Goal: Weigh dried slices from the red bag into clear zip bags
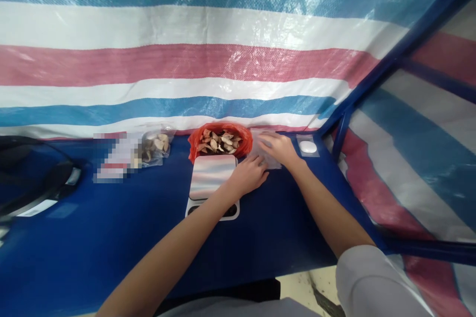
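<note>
orange bag of slices (pixel 219 140), scale (pixel 212 184), striped tarp (pixel 186 59)

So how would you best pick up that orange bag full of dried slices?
Probably by the crumpled rim of the orange bag, pinched on its left side and lifted upward. The bag sits open-mouthed with the dried slices heaped inside, so squeezing its body might spill them. The scale blocks the near side, and both hands work to the right.
</note>
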Motion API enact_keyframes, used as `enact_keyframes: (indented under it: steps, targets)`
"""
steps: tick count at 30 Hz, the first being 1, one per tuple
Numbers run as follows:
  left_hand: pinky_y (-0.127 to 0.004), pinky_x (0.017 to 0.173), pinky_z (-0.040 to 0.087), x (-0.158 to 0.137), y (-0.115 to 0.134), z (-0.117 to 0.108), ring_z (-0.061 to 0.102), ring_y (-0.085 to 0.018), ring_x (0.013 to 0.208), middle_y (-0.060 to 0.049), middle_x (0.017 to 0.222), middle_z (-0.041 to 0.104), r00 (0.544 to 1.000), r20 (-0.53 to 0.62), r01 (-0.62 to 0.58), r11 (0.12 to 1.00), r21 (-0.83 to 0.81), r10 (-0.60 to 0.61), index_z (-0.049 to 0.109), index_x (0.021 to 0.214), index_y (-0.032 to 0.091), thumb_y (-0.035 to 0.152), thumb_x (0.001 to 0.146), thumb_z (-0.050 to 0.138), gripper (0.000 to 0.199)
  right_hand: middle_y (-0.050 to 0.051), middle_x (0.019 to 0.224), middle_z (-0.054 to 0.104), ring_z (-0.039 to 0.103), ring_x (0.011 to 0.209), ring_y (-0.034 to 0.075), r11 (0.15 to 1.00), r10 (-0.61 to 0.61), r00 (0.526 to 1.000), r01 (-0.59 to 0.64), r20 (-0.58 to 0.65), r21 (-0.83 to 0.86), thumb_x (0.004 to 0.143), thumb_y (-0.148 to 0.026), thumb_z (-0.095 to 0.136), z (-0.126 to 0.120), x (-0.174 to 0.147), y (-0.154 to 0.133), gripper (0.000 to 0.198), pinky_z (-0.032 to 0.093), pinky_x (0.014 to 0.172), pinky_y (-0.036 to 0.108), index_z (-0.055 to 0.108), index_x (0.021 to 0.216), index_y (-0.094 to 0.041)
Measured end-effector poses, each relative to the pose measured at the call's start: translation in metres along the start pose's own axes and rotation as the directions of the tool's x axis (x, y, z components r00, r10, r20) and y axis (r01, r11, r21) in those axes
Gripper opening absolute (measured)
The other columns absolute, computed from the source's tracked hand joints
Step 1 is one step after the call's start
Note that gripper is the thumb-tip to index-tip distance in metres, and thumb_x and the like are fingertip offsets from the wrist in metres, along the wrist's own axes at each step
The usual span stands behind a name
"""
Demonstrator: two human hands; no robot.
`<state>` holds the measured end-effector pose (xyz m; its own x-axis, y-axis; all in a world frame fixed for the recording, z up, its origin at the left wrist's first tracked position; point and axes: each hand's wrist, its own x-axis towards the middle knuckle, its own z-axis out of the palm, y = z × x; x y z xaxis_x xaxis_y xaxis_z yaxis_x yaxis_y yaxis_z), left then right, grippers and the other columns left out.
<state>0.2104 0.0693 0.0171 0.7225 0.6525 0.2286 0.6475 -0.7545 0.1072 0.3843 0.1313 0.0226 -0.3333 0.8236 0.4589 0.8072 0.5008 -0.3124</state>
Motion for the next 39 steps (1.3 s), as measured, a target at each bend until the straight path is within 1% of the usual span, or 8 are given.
enact_keyframes:
  steps: [5, 12, 18, 22, 26, 29, 35, 39]
  targets:
    - [-0.042, 0.104, 0.047, 0.0, -0.002, -0.002, 0.061, -0.03, 0.116, -0.016, 0.118, 0.067, 0.999, 0.015, -0.048, 0.999, 0.025, 0.047, 0.068, 0.114, 0.012, 0.031, 0.099, 0.051, 0.029, 0.006, 0.135, 0.068, 0.065, 0.123, 0.024, 0.993, -0.118, 0.989, 0.118, 0.085, 0.007, 0.098, -0.029, 0.054, 0.023, 0.007, 0.019, 0.031, 0.054, 0.105, 0.037, 0.073, 0.122, -0.023]
    - [-0.043, 0.106, 0.046, -0.004, -0.006, 0.003, 0.059, -0.031, 0.121, -0.018, 0.122, 0.066, 0.999, 0.039, -0.037, 0.998, 0.049, 0.035, 0.064, 0.121, 0.01, 0.033, 0.099, 0.052, 0.034, 0.011, 0.135, 0.068, 0.061, 0.13, 0.025, 0.967, -0.25, 0.959, 0.254, 0.133, -0.018, 0.099, -0.028, 0.053, 0.031, 0.006, 0.03, 0.031, 0.045, 0.116, 0.042, 0.073, 0.121, -0.019]
    - [-0.042, 0.1, 0.05, -0.003, -0.007, 0.001, 0.063, -0.03, 0.115, -0.016, 0.117, 0.068, 0.999, 0.031, -0.035, 0.999, 0.036, 0.034, 0.066, 0.116, 0.013, 0.035, 0.1, 0.049, 0.031, 0.011, 0.136, 0.066, 0.06, 0.131, 0.026, 0.978, -0.204, 0.97, 0.195, 0.134, 0.078, 0.098, -0.028, 0.055, 0.03, 0.008, 0.032, 0.03, 0.049, 0.113, 0.042, 0.074, 0.121, -0.021]
    - [-0.041, 0.099, 0.052, -0.007, -0.008, -0.009, 0.064, -0.029, 0.114, -0.015, 0.117, 0.07, 0.997, -0.07, -0.036, 0.999, 0.0, 0.036, 0.067, 0.115, 0.014, 0.034, 0.101, 0.049, 0.031, 0.008, 0.135, 0.068, 0.059, 0.133, 0.024, 0.983, -0.127, 0.991, 0.119, 0.047, 0.141, 0.097, -0.025, 0.054, 0.019, 0.007, 0.031, 0.031, 0.05, 0.112, 0.04, 0.075, 0.12, -0.021]
    - [-0.046, 0.104, 0.05, -0.022, -0.017, -0.024, 0.065, -0.03, 0.115, -0.016, 0.119, 0.071, 0.979, -0.203, -0.012, 0.999, -0.036, 0.005, 0.068, 0.118, 0.014, 0.033, 0.101, 0.047, 0.033, 0.006, 0.135, 0.068, 0.06, 0.131, 0.023, 0.975, -0.092, 0.994, 0.102, -0.063, 0.197, 0.098, -0.027, 0.053, 0.002, -0.001, 0.014, 0.032, 0.048, 0.114, 0.039, 0.074, 0.122, -0.023]
    - [-0.048, 0.104, 0.05, -0.042, -0.03, -0.039, 0.065, -0.03, 0.116, -0.015, 0.121, 0.072, 0.959, -0.279, 0.035, 0.996, -0.083, -0.057, 0.07, 0.118, 0.017, 0.033, 0.1, 0.049, 0.032, 0.004, 0.133, 0.069, 0.061, 0.13, 0.023, 0.975, -0.058, 0.995, 0.074, -0.082, 0.209, 0.096, -0.027, 0.056, -0.005, -0.011, -0.012, 0.03, 0.049, 0.113, 0.039, 0.075, 0.119, -0.026]
    - [-0.047, 0.104, 0.05, -0.096, -0.073, -0.061, 0.066, -0.028, 0.113, -0.011, 0.118, 0.074, 0.863, -0.445, 0.19, 0.969, -0.157, -0.241, 0.073, 0.116, 0.023, 0.035, 0.097, 0.053, 0.03, 0.004, 0.125, 0.073, 0.065, 0.125, 0.022, 0.962, -0.097, 0.989, 0.122, -0.112, 0.243, 0.097, -0.028, 0.055, 0.007, -0.029, -0.063, 0.028, 0.052, 0.11, 0.036, 0.076, 0.115, -0.024]
    - [-0.049, 0.105, 0.049, -0.133, -0.106, -0.058, 0.066, -0.029, 0.112, -0.012, 0.119, 0.073, 0.8, -0.497, 0.29, 0.942, -0.167, -0.335, 0.071, 0.118, 0.021, 0.038, 0.097, 0.051, 0.034, 0.005, 0.126, 0.073, 0.065, 0.124, 0.023, 0.977, -0.077, 0.99, 0.098, -0.115, 0.191, 0.097, -0.027, 0.055, 0.017, -0.035, -0.079, 0.028, 0.052, 0.111, 0.038, 0.076, 0.115, -0.024]
